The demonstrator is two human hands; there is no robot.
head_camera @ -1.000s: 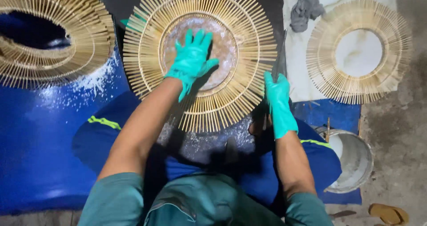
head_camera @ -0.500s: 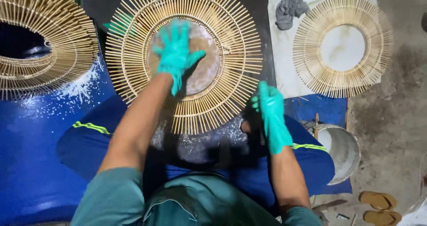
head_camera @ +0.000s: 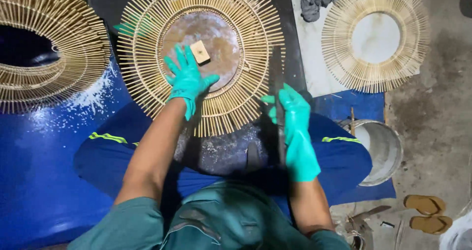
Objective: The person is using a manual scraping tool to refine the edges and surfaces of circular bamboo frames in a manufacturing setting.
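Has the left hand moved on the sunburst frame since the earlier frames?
Yes. The left hand slid from the round centre panel toward its lower-left rim, uncovering a small wooden block.

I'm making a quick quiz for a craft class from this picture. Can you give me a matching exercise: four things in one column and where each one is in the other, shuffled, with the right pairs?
Things:
1. small wooden block
2. grey rag
3. metal bucket
4. sandals

Places:
A. on the bare floor at the lower right
B. on the round centre of the middle stick wheel, just above the left hand
C. on the white sheet at the top, beside the right-hand stick wheel
D. beside the person's right knee

Pairs: 1-B, 2-C, 3-D, 4-A
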